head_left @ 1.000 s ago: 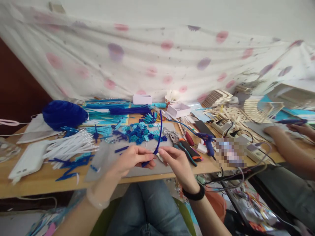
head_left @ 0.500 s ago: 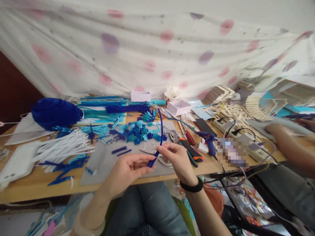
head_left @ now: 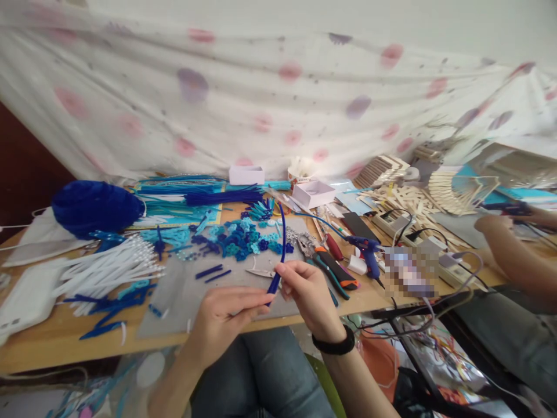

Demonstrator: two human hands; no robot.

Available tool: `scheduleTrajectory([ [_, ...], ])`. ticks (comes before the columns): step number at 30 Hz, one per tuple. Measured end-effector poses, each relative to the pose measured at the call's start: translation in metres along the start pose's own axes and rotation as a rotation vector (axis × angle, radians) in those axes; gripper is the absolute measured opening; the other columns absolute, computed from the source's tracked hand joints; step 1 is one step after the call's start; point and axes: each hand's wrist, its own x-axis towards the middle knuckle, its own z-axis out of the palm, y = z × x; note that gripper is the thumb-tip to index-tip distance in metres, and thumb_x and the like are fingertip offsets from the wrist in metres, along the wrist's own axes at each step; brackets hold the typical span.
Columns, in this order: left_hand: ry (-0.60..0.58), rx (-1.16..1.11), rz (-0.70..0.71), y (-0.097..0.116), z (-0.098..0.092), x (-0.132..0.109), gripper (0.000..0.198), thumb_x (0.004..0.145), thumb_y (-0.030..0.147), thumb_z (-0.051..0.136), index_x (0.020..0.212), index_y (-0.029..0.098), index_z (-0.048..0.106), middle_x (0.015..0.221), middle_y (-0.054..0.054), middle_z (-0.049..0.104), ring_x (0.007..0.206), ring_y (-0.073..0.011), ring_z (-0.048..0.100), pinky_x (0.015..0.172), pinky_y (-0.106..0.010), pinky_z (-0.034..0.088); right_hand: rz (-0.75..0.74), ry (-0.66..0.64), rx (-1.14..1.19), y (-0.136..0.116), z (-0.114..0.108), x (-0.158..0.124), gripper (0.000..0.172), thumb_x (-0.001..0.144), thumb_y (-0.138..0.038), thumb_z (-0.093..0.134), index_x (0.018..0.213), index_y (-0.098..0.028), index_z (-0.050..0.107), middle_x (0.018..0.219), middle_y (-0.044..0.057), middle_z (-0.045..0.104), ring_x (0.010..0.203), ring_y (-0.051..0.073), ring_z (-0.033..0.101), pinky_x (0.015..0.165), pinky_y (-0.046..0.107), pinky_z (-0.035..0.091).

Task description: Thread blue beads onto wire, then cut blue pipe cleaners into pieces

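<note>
Between my two hands is a dark blue pipe cleaner [head_left: 284, 232], its long end curving upward. My left hand [head_left: 230, 310] pinches its lower end with thumb and fingertips. Just above and to the right, my right hand [head_left: 307, 290], with a black band at the wrist, grips it between thumb and forefinger. Behind the hands, a scissors blade [head_left: 260, 273] points left over the grey mat [head_left: 174, 313]; its handles are hidden by my right hand. Two short dark blue pieces [head_left: 209, 271] lie on the mat, near a heap of blue and turquoise flower shapes [head_left: 243, 238].
Pliers [head_left: 335, 270] and a blue glue gun [head_left: 368, 252] lie to the right, near a power strip [head_left: 452, 267]. White beaded stems [head_left: 108, 267] and a dark blue bundle [head_left: 98, 206] are at left. A co-worker's arm [head_left: 509, 249] reaches in at far right.
My left hand has shifted slightly down along the pipe cleaner, its fingers straighter. The camera view has moved a little. The co-worker's hand has moved with a glue gun.
</note>
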Motion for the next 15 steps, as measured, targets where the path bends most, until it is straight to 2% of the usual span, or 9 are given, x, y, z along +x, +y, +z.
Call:
scheduleTrajectory([
  [6,0.278,0.218,0.124,-0.005,0.019,-0.02,0.03,0.086,0.011,0.059,0.106,0.026,0.075,0.096,-0.003,0.079,0.083,-0.0181,0.075,0.08,-0.024,0.058,-0.015,0.102,0.127,0.004,0.012,-0.005,0.035,0.059,-0.043,0.085,0.053,-0.016,0.063,0.042,-0.006,0.048,0.04,0.006,0.04,0.041,0.021,0.029],
  [9,0.415,0.328,0.151,-0.007,0.026,-0.025,0.027,0.085,0.011,0.061,0.104,0.024,0.075,0.096,-0.004,0.079,0.082,-0.0191,0.075,0.08,-0.025,0.058,-0.072,0.15,0.128,0.01,0.017,-0.01,0.033,0.062,-0.042,0.083,0.055,-0.017,0.063,0.043,-0.006,0.049,0.041,0.007,0.041,0.044,0.022,0.03],
  [11,0.46,0.376,0.102,-0.006,0.029,-0.025,0.02,0.083,0.018,0.066,0.098,0.025,0.076,0.093,-0.003,0.079,0.079,-0.0202,0.075,0.078,-0.027,0.059,-0.103,0.186,0.131,0.014,0.02,-0.013,0.032,0.063,-0.042,0.083,0.057,-0.017,0.064,0.044,-0.005,0.049,0.042,0.008,0.042,0.045,0.024,0.032],
  [15,0.513,0.33,-0.102,-0.003,0.034,-0.024,0.011,0.084,0.027,0.066,0.087,0.025,0.076,0.086,-0.002,0.079,0.074,-0.0204,0.075,0.073,-0.029,0.06,-0.203,0.2,0.13,0.022,0.023,-0.018,0.031,0.069,-0.039,0.08,0.055,-0.019,0.061,0.049,-0.005,0.048,0.047,0.009,0.043,0.049,0.024,0.034],
])
